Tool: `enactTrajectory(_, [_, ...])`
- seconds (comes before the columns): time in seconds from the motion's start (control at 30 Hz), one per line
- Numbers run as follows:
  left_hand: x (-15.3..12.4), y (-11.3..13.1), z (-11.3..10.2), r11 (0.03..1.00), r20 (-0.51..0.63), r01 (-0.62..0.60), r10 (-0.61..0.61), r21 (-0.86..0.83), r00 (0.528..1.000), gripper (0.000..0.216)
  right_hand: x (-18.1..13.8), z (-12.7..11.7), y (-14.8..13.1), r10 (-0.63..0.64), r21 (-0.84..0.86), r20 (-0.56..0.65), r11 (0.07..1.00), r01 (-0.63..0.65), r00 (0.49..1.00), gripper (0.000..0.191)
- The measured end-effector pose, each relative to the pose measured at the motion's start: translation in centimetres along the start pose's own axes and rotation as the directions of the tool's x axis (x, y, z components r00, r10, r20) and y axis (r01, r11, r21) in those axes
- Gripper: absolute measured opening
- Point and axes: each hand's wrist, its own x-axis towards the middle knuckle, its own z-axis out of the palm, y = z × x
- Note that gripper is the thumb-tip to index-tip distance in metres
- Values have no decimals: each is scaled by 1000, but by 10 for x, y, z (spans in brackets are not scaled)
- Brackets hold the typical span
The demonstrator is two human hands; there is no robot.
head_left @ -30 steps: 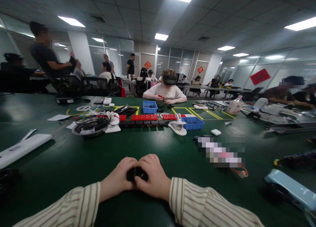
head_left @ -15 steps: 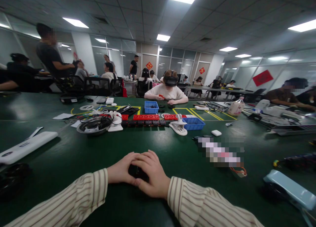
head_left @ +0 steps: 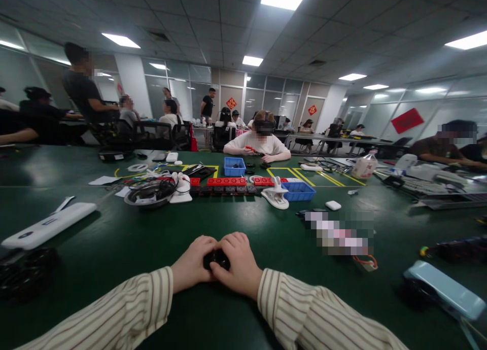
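Note:
A small, rounded, glossy black object (head_left: 217, 259) is held between my two hands, low over the green table (head_left: 160, 248); its exact kind does not show. My left hand (head_left: 193, 263) wraps round its left side. Across its top and right side curls my right hand (head_left: 239, 264), the thumb lying over the near face. The fingertips of both hands meet at the far side, so much of the object is covered.
Beyond my hands are a metal bowl (head_left: 146, 202) of cables, red and black socket strips (head_left: 226, 181), a white clip stand (head_left: 277, 197) and a blue bin (head_left: 299, 191). A white device (head_left: 49, 225) lies left, a light-blue one (head_left: 445, 289) right. A person (head_left: 256, 143) sits opposite.
My fingers have shifted on the black object, and more of its glossy face shows between the hands. The view has turned slightly left.

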Motion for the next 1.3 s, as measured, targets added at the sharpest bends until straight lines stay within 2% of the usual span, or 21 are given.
enactTrajectory(0.1, [1,-4,-3,995,49,-53,57,-85,997,33,-1,-2,0,-119,64,22,991,118,993,25])
enactTrajectory(0.2, [1,-3,-7,993,95,-81,90,-86,991,24,-2,-3,0,-248,124,40,962,242,968,22])
enactTrajectory(0.23, [1,-2,-8,993,105,-89,97,-75,990,24,-3,-3,0,-279,136,37,953,272,959,22])
enactTrajectory(0.3, [0,-2,-7,995,110,-90,96,-53,989,39,-3,-5,-1,-308,146,23,942,301,951,26])
enactTrajectory(0.4, [-2,-2,-4,998,89,-53,55,-30,995,68,-4,-6,-2,-247,133,-8,960,246,969,33])
enactTrajectory(0.57, [-10,9,1,996,-66,63,-59,60,996,78,-4,-1,-2,29,69,-64,997,-25,998,47])
enactTrajectory(0.67, [-13,20,2,988,-98,128,-120,84,988,65,-3,3,-1,109,31,-27,994,-108,994,43])
enactTrajectory(0.8, [-10,25,-1,988,-77,115,-107,105,991,40,-2,3,-1,99,-13,25,995,-99,995,31])
enactTrajectory(0.93, [-4,12,-3,999,-12,32,-32,28,999,40,-1,-1,-1,9,26,29,1000,-9,1000,25])
enactTrajectory(1.1, [1,-5,-6,993,115,-61,73,-100,991,37,-2,-1,1,-241,163,19,958,235,970,25])
enactTrajectory(1.2, [2,-6,-7,989,137,-109,122,-102,983,35,-3,0,1,-342,202,-1,920,335,940,22])
enactTrajectory(1.3, [0,-5,-8,990,133,-116,126,-79,983,48,-4,-3,-1,-373,208,-32,905,372,927,27])
